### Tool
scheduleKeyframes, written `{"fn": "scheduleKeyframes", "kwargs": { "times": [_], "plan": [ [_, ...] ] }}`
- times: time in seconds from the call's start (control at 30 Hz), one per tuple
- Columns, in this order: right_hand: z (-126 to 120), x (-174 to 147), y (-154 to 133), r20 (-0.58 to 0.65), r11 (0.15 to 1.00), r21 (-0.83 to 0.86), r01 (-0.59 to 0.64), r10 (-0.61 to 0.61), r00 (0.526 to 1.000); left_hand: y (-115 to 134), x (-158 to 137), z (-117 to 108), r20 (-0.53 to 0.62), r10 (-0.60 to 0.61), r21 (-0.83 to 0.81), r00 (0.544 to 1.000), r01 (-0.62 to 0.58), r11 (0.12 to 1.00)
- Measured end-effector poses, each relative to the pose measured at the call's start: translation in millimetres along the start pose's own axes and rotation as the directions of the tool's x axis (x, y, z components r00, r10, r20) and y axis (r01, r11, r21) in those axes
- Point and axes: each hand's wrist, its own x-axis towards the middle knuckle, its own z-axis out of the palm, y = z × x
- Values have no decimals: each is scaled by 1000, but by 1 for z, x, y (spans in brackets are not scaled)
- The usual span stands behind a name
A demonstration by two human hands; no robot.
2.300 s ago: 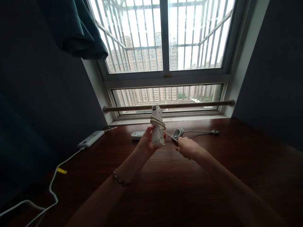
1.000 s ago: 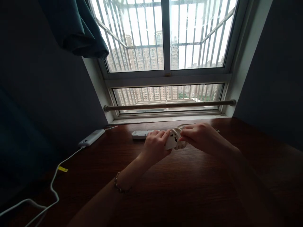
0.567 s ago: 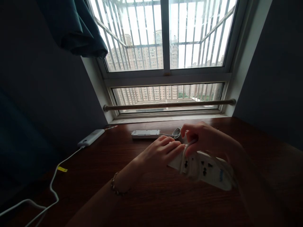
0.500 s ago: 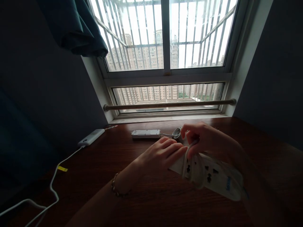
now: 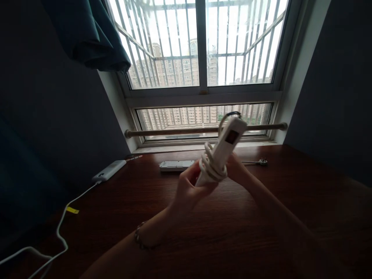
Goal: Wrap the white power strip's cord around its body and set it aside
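The white plastic power strip (image 5: 223,149), which half a second ago lay low and tilted toward the right with its sockets facing the camera, now stands raised and slanted up toward the window, its red switch end uppermost, held above the dark polished wooden counter (image 5: 203,232). Its white rubbery cord (image 5: 210,168) sits in several tight loops around the lower half of the body, more gathered than the two loose turns seen earlier, so the winding looks well along, though a length still trails to the pronged plug (image 5: 263,161) lying on the counter to the right. The left hand (image 5: 190,188) is clamped around the strip's lower end, fingers over the coils; the right hand (image 5: 238,170) closes on the strip from behind, and whether it pinches the cord cannot be told. The strip is a smooth, rounded bar with a matte sheen. Beyond it lie a flat white rectangular box (image 5: 174,166) and, at left, a slim white power bank (image 5: 109,170) with a limp white cable (image 5: 62,228) bearing a yellow tag.
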Motion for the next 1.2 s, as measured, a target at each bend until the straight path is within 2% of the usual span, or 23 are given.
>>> {"fn": "scheduleKeyframes", "kwargs": {
  "times": [0.1, 0.2, 0.33, 0.4, 0.47, 0.57, 0.63, 0.73, 0.83, 0.93, 1.03, 1.2],
  "plan": [
    [8, -3, 1, -19, 959, -246, -141, 140, 990, -6, 15, -9, -155, -174, -177, 972, 146, 973],
    [14, -10, 0, -7, 857, -454, -242, 268, 963, -13, 31, -27, -293, -321, -381, 900, 199, 903],
    [24, -16, -3, 88, 765, -600, -235, 355, 931, -21, 49, -54, -341, -418, -466, 842, 235, 853],
    [27, -17, -7, 106, 747, -632, -206, 347, 932, -26, 55, -65, -353, -459, -477, 815, 266, 838],
    [28, -18, -14, 68, 729, -657, -194, 313, 947, -33, 59, -72, -367, -482, -457, 796, 297, 838],
    [25, -21, -25, -14, 702, -690, -177, 232, 973, -48, 61, -75, -360, -491, -370, 793, 361, 856],
    [20, -24, -29, -27, 685, -722, -101, 117, 993, -56, 60, -74, -341, -485, -273, 805, 409, 871],
    [11, -27, -31, 58, 640, -761, 107, -98, 993, -63, 58, -71, -294, -447, -68, 845, 448, 891],
    [-1, -28, -30, 144, 597, -764, 246, -214, 966, -64, 53, -65, -178, -413, 168, 893, 441, 882],
    [-12, -27, -28, 177, 584, -753, 304, -265, 948, -64, 45, -55, -31, -393, 376, 919, 375, 847],
    [-19, -26, -26, 264, 597, -702, 389, -290, 920, -65, 34, -41, 65, -338, 545, 939, 250, 800],
    [-29, -19, -16, 305, 647, -632, 427, -299, 904, -56, 21, -26, 182, -237, 707, 954, 41, 706]
  ]
}}
